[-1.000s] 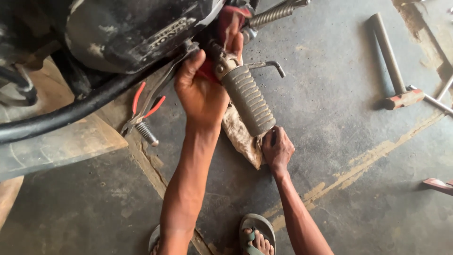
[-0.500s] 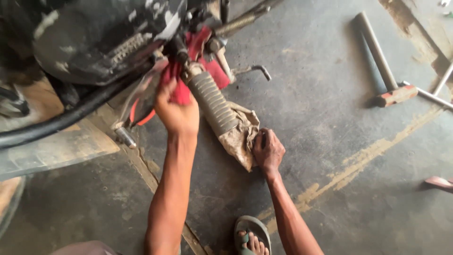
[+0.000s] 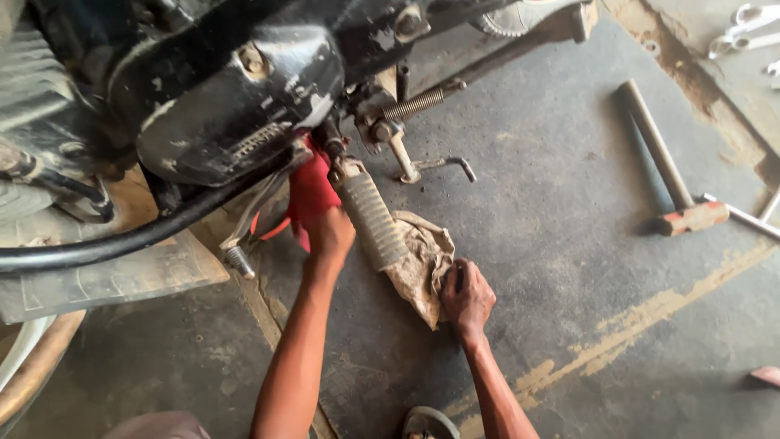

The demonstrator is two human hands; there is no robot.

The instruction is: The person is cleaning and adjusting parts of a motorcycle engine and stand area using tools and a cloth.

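Observation:
My left hand (image 3: 329,236) reaches up under a black motorcycle engine (image 3: 236,106) and grips a red cloth (image 3: 311,191) pressed against its underside. Just right of that hand, a ribbed grey footpeg (image 3: 372,219) slants down from the frame. Beneath the peg a dirty beige rag (image 3: 421,264) lies crumpled on the concrete. My right hand (image 3: 467,297) rests on the floor as a curled fist against the rag's right edge. Whether it grips the rag is unclear.
A sledgehammer (image 3: 691,216) with a long metal handle lies on the floor at the right, with wrenches (image 3: 743,28) beyond it. A coiled spring (image 3: 414,104) and a bent lever (image 3: 443,165) hang off the frame. A black hose (image 3: 122,240) crosses a flat board (image 3: 106,280). My sandal (image 3: 431,423) shows at the bottom.
My left hand has slid off the top of the footpeg and lower along the engine with the red cloth. The right hand stays by the rag. The view has shifted closer.

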